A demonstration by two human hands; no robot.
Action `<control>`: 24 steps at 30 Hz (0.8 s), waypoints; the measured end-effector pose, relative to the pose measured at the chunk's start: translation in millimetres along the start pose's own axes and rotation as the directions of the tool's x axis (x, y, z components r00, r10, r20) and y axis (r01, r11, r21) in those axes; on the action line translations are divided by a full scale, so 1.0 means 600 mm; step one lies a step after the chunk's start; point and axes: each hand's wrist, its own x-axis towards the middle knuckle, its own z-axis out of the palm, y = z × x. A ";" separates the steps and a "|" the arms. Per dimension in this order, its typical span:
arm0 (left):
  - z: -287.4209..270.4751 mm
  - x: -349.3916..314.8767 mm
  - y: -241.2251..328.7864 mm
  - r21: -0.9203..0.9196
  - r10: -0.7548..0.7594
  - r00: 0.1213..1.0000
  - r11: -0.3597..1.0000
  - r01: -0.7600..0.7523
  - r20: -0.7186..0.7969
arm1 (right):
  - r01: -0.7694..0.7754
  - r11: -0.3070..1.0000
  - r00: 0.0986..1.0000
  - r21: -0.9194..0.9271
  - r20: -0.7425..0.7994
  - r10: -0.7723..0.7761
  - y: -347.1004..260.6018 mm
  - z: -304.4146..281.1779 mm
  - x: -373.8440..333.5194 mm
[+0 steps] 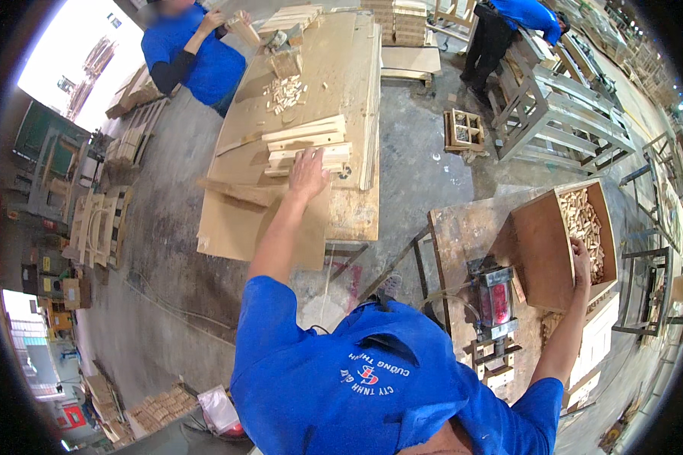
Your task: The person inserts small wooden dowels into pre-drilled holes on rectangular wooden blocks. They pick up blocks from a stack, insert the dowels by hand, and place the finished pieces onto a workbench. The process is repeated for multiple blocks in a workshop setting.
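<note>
My left hand (pixel 310 176) rests on the near wooden slats (pixel 282 161) of a small stack on the workbench. Its fingers are stretched out over the wood. At the right, my right hand (pixel 580 264) reaches over the near rim of a brown wooden box (pixel 542 246). Short wooden dowels (pixel 582 220) fill the box, and my fingertips are at them. The fingers are drawn together; whatever they hold is too small to make out. More slats (pixel 311 130) lie just beyond my left hand, and a pile of loose dowels (pixel 285 94) is farther up the bench.
A clamp-like machine with a red cylinder (pixel 498 303) stands on the right table (pixel 463 227), beside the box. A cardboard sheet (pixel 228 231) hangs over the workbench's near left edge. One co-worker (pixel 193 57) stands at the far left of the bench; another (pixel 508 30) bends at the back right.
</note>
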 end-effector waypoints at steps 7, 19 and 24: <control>0.026 0.085 -0.056 0.093 -0.031 0.960 0.996 0.005 0.279 | -0.083 0.994 0.987 -0.070 -0.142 0.072 -0.043 0.004 -0.018; 0.033 0.081 -0.043 0.165 0.024 0.942 0.983 -0.084 0.335 | -0.086 0.986 0.971 -0.140 -0.232 0.052 -0.008 -0.014 -0.030; 0.026 0.083 -0.057 0.240 -0.009 0.918 0.966 -0.094 0.396 | -0.101 0.986 0.969 -0.135 -0.237 0.067 -0.020 -0.029 -0.034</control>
